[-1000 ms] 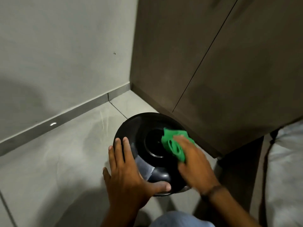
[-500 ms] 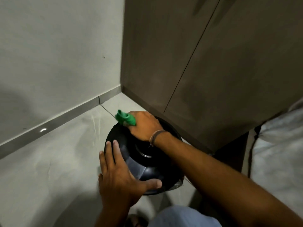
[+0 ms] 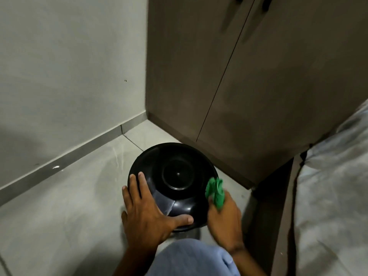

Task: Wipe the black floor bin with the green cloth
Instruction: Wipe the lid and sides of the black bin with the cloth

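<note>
The black floor bin (image 3: 175,172) stands on the grey tiled floor, round and glossy, with a domed lid seen from above. My left hand (image 3: 147,212) lies flat on the bin's near left side, fingers spread over the lid and thumb along its front edge. My right hand (image 3: 225,218) grips the green cloth (image 3: 216,191), bunched up, and presses it against the bin's right rim. The bin's lower body is hidden below the lid.
A brown cabinet (image 3: 249,86) with two doors stands right behind the bin. A pale wall with a grey skirting (image 3: 65,160) runs on the left. A light-covered bed or cushion (image 3: 336,186) fills the right edge. My knee in blue cloth (image 3: 191,257) is at the bottom.
My right hand swept the green cloth from the bin's right top to its far left rim, then back round to the right rim. My left hand stayed on the bin.
</note>
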`<state>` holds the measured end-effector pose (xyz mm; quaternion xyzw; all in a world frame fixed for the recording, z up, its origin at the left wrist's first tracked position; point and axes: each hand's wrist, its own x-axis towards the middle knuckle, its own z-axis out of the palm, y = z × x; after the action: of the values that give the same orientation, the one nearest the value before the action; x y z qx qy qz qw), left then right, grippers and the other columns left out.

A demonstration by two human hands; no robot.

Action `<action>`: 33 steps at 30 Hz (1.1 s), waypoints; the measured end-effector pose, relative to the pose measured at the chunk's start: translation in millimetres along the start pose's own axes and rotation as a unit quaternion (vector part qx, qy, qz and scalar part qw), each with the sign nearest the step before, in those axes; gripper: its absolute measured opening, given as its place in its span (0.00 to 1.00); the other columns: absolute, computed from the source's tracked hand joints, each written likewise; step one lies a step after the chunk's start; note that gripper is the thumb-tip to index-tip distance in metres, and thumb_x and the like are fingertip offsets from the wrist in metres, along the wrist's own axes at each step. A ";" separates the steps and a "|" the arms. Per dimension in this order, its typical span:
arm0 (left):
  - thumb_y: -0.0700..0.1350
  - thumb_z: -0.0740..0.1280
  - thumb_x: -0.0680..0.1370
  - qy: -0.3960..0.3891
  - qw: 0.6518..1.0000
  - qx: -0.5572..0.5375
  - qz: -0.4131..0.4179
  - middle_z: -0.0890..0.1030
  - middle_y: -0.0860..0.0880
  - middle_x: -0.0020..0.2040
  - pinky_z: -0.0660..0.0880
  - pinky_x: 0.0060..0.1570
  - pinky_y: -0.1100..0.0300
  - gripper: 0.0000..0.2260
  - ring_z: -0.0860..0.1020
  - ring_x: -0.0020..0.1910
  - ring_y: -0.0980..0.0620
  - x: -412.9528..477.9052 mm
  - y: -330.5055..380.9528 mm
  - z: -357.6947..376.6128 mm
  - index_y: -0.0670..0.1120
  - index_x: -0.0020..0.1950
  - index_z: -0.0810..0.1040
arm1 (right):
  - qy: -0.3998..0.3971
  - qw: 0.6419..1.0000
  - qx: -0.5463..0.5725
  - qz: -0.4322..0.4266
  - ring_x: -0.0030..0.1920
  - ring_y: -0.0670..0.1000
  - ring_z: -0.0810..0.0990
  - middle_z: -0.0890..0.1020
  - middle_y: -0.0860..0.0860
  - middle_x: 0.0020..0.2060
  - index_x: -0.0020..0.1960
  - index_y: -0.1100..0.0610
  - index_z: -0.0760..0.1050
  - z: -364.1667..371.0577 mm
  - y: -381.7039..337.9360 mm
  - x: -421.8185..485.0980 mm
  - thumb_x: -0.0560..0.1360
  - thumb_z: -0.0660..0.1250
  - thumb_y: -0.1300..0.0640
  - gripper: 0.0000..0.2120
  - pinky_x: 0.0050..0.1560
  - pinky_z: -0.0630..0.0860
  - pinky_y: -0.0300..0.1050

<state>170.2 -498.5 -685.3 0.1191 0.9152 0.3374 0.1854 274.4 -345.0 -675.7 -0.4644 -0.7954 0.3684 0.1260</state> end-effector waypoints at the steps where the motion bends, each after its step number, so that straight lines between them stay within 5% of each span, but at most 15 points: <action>1: 0.85 0.73 0.43 0.000 1.000 0.007 0.002 0.38 0.51 0.87 0.65 0.78 0.30 0.81 0.41 0.87 0.41 0.5 -0.2 -0.3 0.57 0.83 0.31 | -0.001 1.000 -0.008 -0.001 0.53 0.58 0.84 0.85 0.52 0.51 0.60 0.52 0.78 -2.6 -10.2 22.2 0.80 0.66 0.57 0.10 0.47 0.78 0.43; 5: 0.87 0.69 0.42 0.004 1.000 0.012 0.009 0.40 0.51 0.88 0.65 0.77 0.29 0.81 0.42 0.87 0.41 0.6 -1.4 -2.2 0.57 0.83 0.32 | -0.084 0.987 -0.122 -0.066 0.58 0.66 0.83 0.86 0.61 0.56 0.58 0.57 0.81 8.1 -79.8 116.9 0.76 0.68 0.54 0.13 0.55 0.78 0.50; 11: 0.83 0.74 0.42 0.005 1.000 -0.007 0.001 0.40 0.51 0.88 0.61 0.79 0.30 0.82 0.41 0.87 0.41 1.0 0.0 0.6 0.56 0.84 0.34 | -0.219 0.896 -0.266 -0.280 0.61 0.63 0.82 0.84 0.59 0.60 0.60 0.54 0.80 75.0 -164.1 117.3 0.73 0.70 0.52 0.16 0.58 0.78 0.49; 13: 0.81 0.77 0.43 0.008 1.000 -0.017 0.000 0.39 0.51 0.88 0.58 0.81 0.32 0.83 0.41 0.87 0.41 3.1 0.0 1.0 0.55 0.85 0.34 | -0.228 0.876 -0.243 -0.349 0.66 0.62 0.79 0.83 0.58 0.63 0.63 0.56 0.79 78.6 -146.7 92.3 0.72 0.71 0.58 0.19 0.66 0.75 0.50; 15: 0.76 0.80 0.46 0.019 1.000 -0.021 0.005 0.40 0.51 0.88 0.59 0.81 0.33 0.82 0.42 0.87 0.42 3.2 -1.3 1.9 0.52 0.85 0.35 | -0.227 0.874 -0.197 -0.381 0.76 0.58 0.69 0.75 0.57 0.74 0.73 0.57 0.74 63.7 -106.2 57.1 0.70 0.72 0.63 0.31 0.80 0.61 0.49; 18: 0.67 0.81 0.53 0.043 0.999 -0.017 0.024 0.43 0.49 0.88 0.61 0.79 0.32 0.74 0.43 0.87 0.39 2.3 -6.2 5.2 0.52 0.86 0.38 | -0.211 0.888 -0.132 -0.386 0.82 0.50 0.60 0.68 0.50 0.79 0.79 0.48 0.66 25.6 -26.2 2.8 0.68 0.70 0.64 0.41 0.84 0.49 0.46; 21: 0.74 0.82 0.50 0.037 0.999 -0.001 0.023 0.43 0.49 0.88 0.63 0.78 0.30 0.77 0.44 0.87 0.39 0.8 -5.4 5.5 0.54 0.85 0.38 | -0.134 0.927 -0.091 -0.337 0.83 0.43 0.54 0.64 0.43 0.81 0.79 0.35 0.59 -0.6 28.3 -7.9 0.68 0.66 0.68 0.47 0.84 0.46 0.44; 23: 0.81 0.77 0.46 0.022 1.000 0.001 0.017 0.42 0.50 0.88 0.64 0.77 0.29 0.79 0.44 0.87 0.40 0.8 -3.7 4.5 0.56 0.84 0.37 | -0.093 0.969 -0.018 -0.227 0.82 0.50 0.62 0.70 0.49 0.79 0.77 0.38 0.63 -3.9 22.7 23.6 0.72 0.63 0.71 0.42 0.82 0.57 0.49; 25: 0.82 0.75 0.45 0.016 1.000 0.002 0.019 0.42 0.50 0.88 0.65 0.77 0.28 0.79 0.43 0.87 0.39 0.1 -2.8 3.1 0.57 0.84 0.36 | -0.067 0.989 0.022 -0.128 0.72 0.58 0.77 0.80 0.54 0.69 0.71 0.46 0.75 0.1 -13.8 77.2 0.78 0.64 0.66 0.26 0.70 0.73 0.49; 27: 0.83 0.74 0.44 0.022 1.000 -0.007 0.014 0.43 0.49 0.88 0.65 0.77 0.29 0.79 0.44 0.87 0.39 -0.2 -2.6 4.0 0.56 0.84 0.36 | -0.072 0.991 -0.018 -0.108 0.64 0.62 0.82 0.84 0.56 0.62 0.65 0.48 0.79 10.7 -56.5 116.5 0.79 0.65 0.59 0.16 0.59 0.75 0.47; 33: 0.84 0.71 0.41 0.016 1.000 -0.021 0.005 0.42 0.51 0.88 0.62 0.78 0.29 0.80 0.44 0.87 0.40 5.0 -3.9 3.9 0.58 0.83 0.36 | -0.079 0.967 -0.102 -0.221 0.80 0.55 0.65 0.70 0.54 0.79 0.78 0.54 0.68 11.8 -30.2 63.8 0.71 0.67 0.69 0.36 0.81 0.61 0.51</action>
<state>167.0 -497.5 -692.0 0.1139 0.9103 0.3592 0.1713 214.2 -306.5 -671.8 -0.2564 -0.9192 0.2841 0.0930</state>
